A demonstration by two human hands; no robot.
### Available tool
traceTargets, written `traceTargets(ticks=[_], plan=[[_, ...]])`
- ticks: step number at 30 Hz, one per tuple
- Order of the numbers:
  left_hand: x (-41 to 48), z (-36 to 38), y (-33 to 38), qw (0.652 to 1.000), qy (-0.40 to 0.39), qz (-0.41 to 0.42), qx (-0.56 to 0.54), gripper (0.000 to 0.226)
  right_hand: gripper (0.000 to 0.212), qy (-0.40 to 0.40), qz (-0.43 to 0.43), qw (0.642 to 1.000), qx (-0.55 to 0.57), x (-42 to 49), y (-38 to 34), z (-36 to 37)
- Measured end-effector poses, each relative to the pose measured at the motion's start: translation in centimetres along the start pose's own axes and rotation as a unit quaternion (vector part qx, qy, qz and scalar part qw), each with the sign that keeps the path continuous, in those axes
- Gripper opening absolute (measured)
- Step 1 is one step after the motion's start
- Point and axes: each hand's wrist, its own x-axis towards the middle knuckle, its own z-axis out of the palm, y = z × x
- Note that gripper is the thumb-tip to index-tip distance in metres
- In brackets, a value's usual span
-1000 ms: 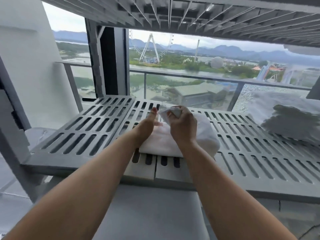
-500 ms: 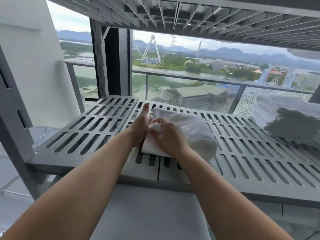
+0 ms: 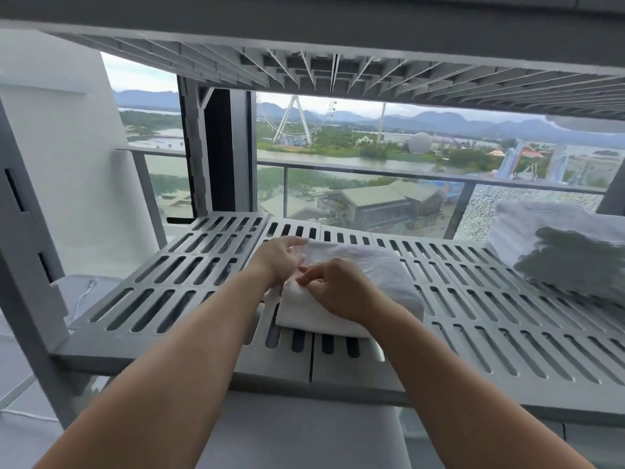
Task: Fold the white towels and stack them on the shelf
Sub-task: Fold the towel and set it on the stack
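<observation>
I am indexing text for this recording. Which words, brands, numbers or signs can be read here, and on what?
None can be read. The folded white towel, the towel stack and the slotted grey shelf show no print; the buildings beyond the glass are too blurred for any sign.

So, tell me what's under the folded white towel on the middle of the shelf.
The folded white towel lies flat on the grey slotted plastic shelf, slots showing past its near edge. The shelf beneath it is covered.
</observation>
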Motion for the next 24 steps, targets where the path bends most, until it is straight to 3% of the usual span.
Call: traceTargets(ticks=[6,9,13,21,24], plan=[[0.7,-0.1,-0.1,0.980,-0.046,0.011,0.193,0.031,0.029,0.109,0.053,0.968,-0.220,0.0,2.3,-1.6],[1.0,-0.7,0.8,0.966,-0.067,0.004,0.249,0.029,0.052,0.038,0.110,0.963,-0.243,-0.5,2.9,-1.1],[1.8,-0.2,2.5,0.946,-0.028,0.043,0.321,0.022,0.077,-0.036,0.156,0.965,-0.206,-0.5,3.6,1.0],[3.4,2.4,3.5,0.972,-0.043,0.099,0.209,0.061,0.092,-0.071,0.164,0.956,-0.232,-0.8,4.0,2.6],[4.4,3.2,3.1,0.971,-0.100,0.104,0.189,0.063,0.094,-0.078,0.166,0.955,-0.233,-0.8,4.0,2.8]])
